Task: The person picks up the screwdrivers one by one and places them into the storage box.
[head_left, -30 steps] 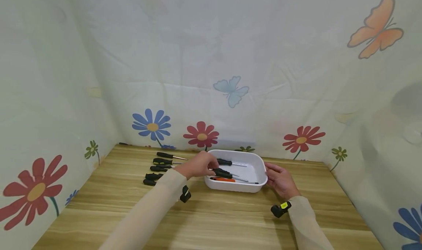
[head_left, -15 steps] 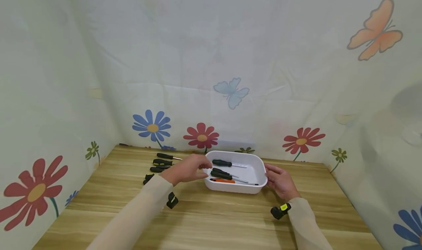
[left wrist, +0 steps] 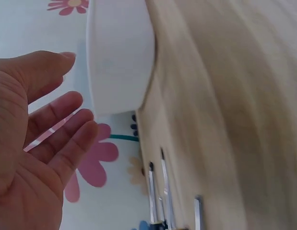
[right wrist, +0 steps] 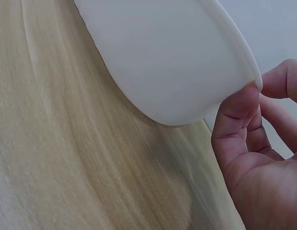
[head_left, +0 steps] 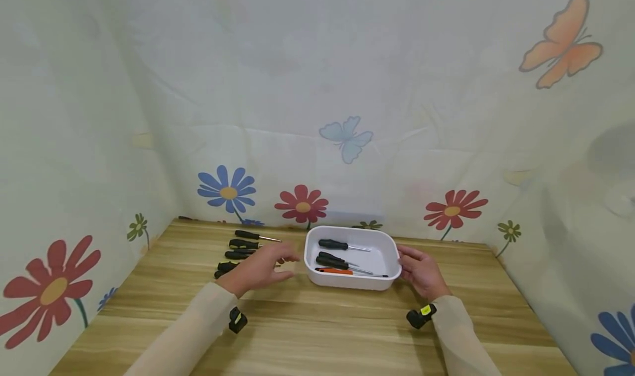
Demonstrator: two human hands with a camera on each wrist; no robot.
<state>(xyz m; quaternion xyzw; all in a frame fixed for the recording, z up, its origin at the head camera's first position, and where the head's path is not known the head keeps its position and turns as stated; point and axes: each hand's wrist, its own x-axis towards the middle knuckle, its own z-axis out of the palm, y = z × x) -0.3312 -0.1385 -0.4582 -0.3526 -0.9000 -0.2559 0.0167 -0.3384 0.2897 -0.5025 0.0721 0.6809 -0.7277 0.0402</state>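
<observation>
A white plastic box (head_left: 312, 278) stands on the table with several screwdrivers inside: black-handled ones, among them a black screwdriver (head_left: 333, 245) towards the back, and an orange-handled screwdriver (head_left: 337, 271) along the front wall. My right hand (head_left: 421, 274) pinches the box's right end at the rim, thumb outside, as the right wrist view shows. Between the box and the loose tools, my left hand (head_left: 260, 267) hovers with nothing in it, fingers spread from the thumb. It partly covers the row of black screwdrivers (head_left: 243, 244) lying on the table; their shafts show in the left wrist view.
The wooden table (head_left: 317, 332) meets a flower-printed curtain (head_left: 377, 188) behind the box, and the same cloth hangs at both sides. A small dark object (head_left: 186, 218) lies at the table's back left corner.
My left hand has let go of a black-handled screwdriver in the box and moved left, out over the table, its fingers opening. The right hand has stayed on the box's end.
</observation>
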